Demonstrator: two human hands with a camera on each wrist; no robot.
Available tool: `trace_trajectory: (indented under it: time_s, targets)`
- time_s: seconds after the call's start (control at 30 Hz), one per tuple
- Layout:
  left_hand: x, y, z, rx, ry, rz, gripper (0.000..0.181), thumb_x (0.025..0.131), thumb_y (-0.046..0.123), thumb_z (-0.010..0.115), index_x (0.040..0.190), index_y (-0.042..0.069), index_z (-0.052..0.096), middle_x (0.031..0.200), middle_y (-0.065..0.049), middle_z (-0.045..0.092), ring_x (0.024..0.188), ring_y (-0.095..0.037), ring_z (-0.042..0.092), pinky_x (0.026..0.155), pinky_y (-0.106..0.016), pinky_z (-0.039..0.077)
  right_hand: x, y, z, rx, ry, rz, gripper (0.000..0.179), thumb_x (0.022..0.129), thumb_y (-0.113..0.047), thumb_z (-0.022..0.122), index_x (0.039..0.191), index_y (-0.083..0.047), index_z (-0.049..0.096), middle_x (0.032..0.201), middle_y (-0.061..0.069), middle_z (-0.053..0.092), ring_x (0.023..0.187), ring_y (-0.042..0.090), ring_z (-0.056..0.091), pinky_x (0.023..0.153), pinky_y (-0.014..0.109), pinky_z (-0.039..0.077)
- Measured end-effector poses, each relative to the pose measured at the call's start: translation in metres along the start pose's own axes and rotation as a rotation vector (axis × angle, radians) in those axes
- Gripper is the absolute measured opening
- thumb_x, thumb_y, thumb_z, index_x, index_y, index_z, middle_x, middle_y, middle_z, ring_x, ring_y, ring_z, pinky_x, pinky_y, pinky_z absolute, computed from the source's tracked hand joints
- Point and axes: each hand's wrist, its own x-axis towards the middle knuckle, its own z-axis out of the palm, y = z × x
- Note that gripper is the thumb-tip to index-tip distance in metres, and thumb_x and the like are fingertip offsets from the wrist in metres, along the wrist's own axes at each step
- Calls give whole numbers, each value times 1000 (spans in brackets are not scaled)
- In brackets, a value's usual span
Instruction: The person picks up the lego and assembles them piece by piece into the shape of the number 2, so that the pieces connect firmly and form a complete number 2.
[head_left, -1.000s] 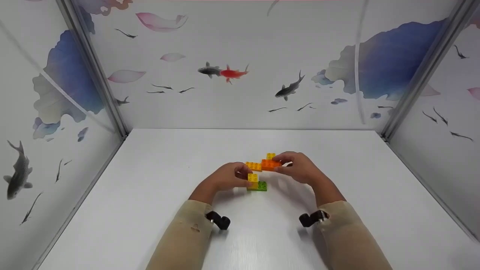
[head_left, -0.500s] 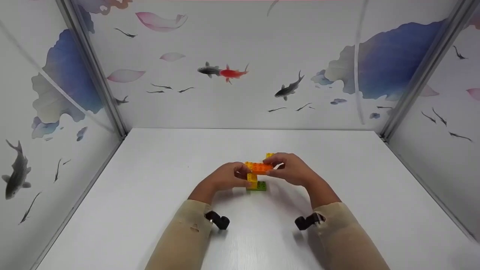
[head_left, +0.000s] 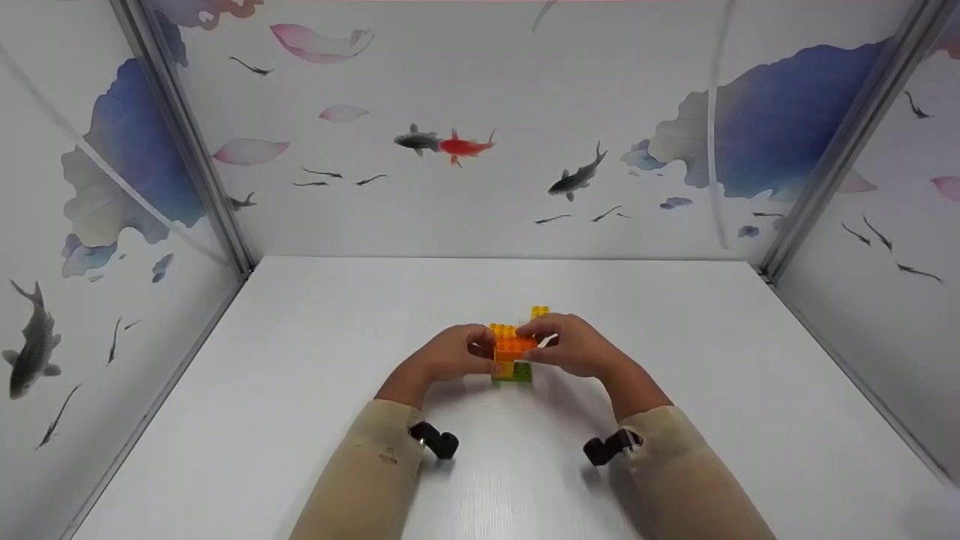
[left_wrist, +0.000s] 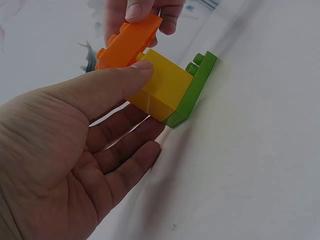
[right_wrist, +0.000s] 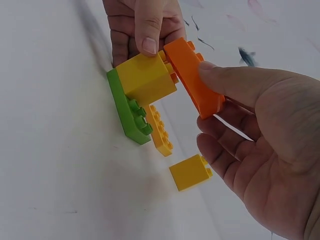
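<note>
My left hand (head_left: 454,354) pinches a yellow brick (left_wrist: 162,80) that sits on one end of a thin green brick (left_wrist: 197,87). The green brick's bare studs show at its other end in the right wrist view. Between thumb and fingers, my right hand (head_left: 576,343) holds a long orange brick (right_wrist: 189,75) right at the yellow brick's studs. The orange brick is tilted, its left end close against the studs and its right end higher. In the head view it covers most of the yellow brick's top.
Just behind the hands lie a thin yellow-orange brick (right_wrist: 160,131) and, farther back, a separate yellow brick (right_wrist: 190,172). All rest on a white table (head_left: 330,300), with printed panels (head_left: 480,75) at the back and both sides.
My right hand has carried the orange brick left and toward me, from beside the loose bricks to over the yellow brick. The left hand has stayed in place.
</note>
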Motion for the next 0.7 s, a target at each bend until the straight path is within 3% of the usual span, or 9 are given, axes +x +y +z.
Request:
trace_trajectory:
  time_s: [0.7]
  targets:
    - [-3,5,-1,-33,19,1,38,90,41,87,121,29,68,129,8,71,121,-17,66,114,-44,54,1,-3,3,7,-15,32,29,96,-21,83,124,-28,79,125,-4,76,116,21,67,106,45,58]
